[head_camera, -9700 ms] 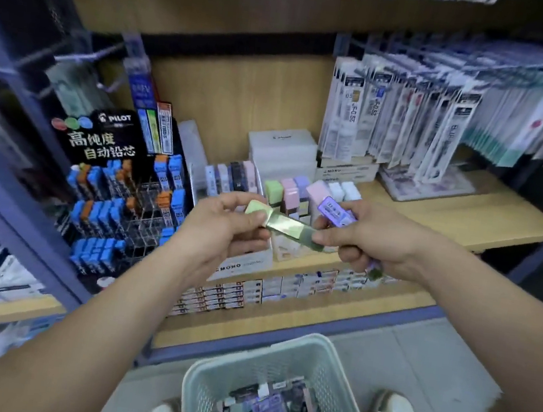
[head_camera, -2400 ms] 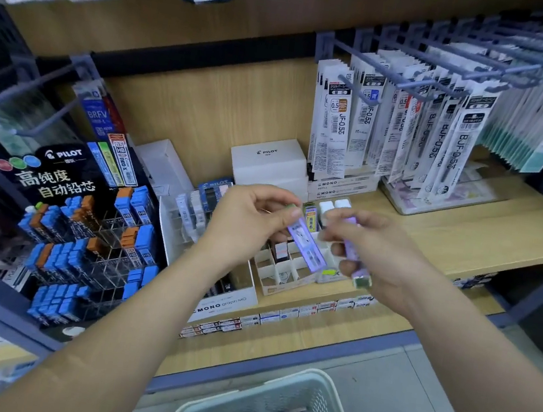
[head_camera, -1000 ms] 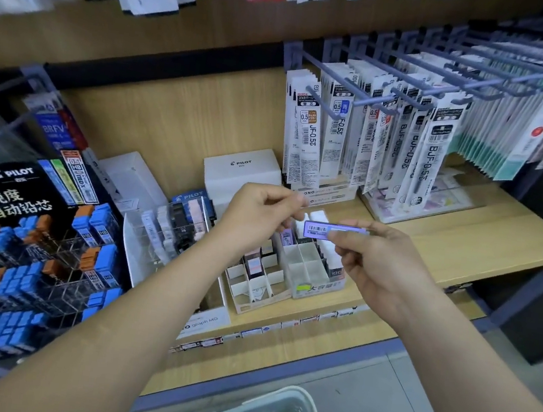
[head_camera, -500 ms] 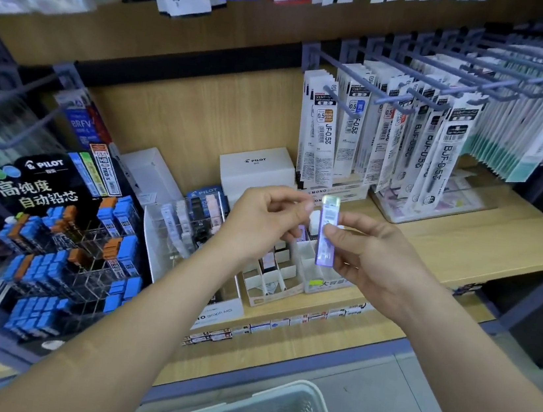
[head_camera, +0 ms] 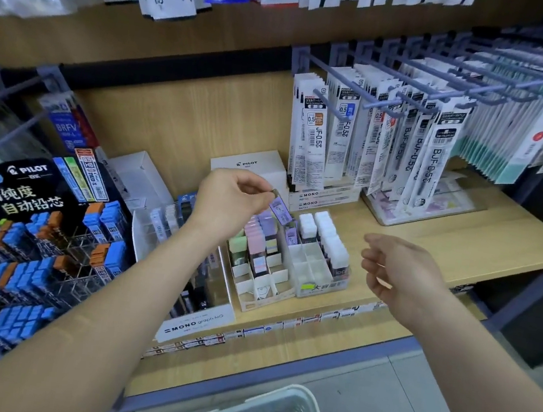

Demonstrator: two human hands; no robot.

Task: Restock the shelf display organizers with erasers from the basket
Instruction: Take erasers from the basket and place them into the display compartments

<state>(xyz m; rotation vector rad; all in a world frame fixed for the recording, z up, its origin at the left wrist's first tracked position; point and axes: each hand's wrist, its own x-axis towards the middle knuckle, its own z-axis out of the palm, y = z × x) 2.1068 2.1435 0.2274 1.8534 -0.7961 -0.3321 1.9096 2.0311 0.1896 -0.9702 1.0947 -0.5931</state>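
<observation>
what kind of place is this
Most likely a stationery shop aisle: hanging pen refill packs, a Pilot lead display and eraser organizers on the wooden shelf, with a basket below.

Wooden shelf (head_camera: 482,247), light grain; price-tag strip (head_camera: 282,324) along front edge.
- Centre: white card organizer (head_camera: 264,288); clear organizer (head_camera: 321,276) just beside it at 3 o'clock.
- 12 o'clock, behind them: white Pilot box (head_camera: 251,165); stacked MONO boxes (head_camera: 324,199) at its 3 o'clock.
- Far 3 o'clock: clear tray (head_camera: 435,213).
- 9 o'clock of organizers: MONO graph display (head_camera: 198,319).
- 11 o'clock: open white box (head_camera: 136,170).
- Far 9 o'clock: black Pilot lead rack (head_camera: 31,208), footing unclear.

Floor (head_camera: 411,390), 6 o'clock: pale basket (head_camera: 274,410).
</observation>
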